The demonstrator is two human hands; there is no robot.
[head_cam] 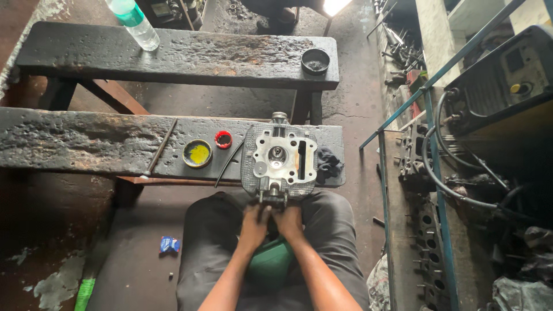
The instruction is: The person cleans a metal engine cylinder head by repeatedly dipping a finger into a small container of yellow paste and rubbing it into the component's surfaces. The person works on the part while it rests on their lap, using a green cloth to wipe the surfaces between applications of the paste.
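A grey metal engine cylinder head [280, 156] lies flat on the near end of a blackened wooden bench [86, 141], its machined face up. Both my hands meet at its near edge. My left hand [254, 222] and my right hand [288, 220] have their fingers curled on a small dark part [273, 197] sticking out of that edge. What exactly they pinch is hidden by the fingers. A green object [271, 262] rests in my lap between my forearms.
On the bench lie a tin of yellow paste [197, 153], a red cap [223, 139], a thin rod [160, 147], a black wire [228, 163] and a dark rag [329, 163]. A second bench [190, 55] behind holds a plastic bottle [136, 23] and a black cup [315, 60]. Engine parts [426, 230] and a blue metal frame [432, 138] stand at right.
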